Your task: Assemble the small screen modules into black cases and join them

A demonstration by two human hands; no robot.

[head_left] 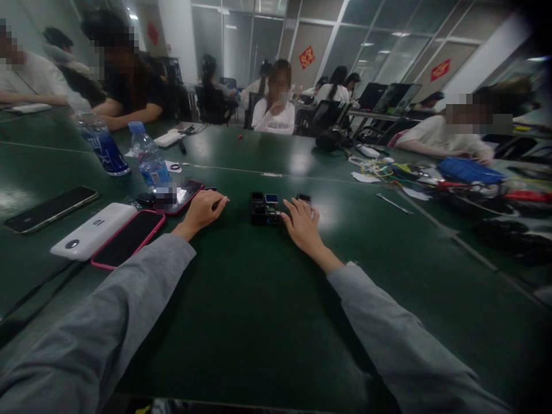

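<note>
Handling the black device [263, 210], on the table [250, 316] between my hands, calls for lightness (its innards look exposed). My right hand [302, 225] has spread fingers beside it, contact unclear; my left hand [202, 210] is curled near the red-edged phone [188, 195], its grip I can't tell.

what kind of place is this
Probably a shared office or electronics workroom: people sit around a large green table, a tangle of cables lies on it, and glass partitions stand behind.
</note>
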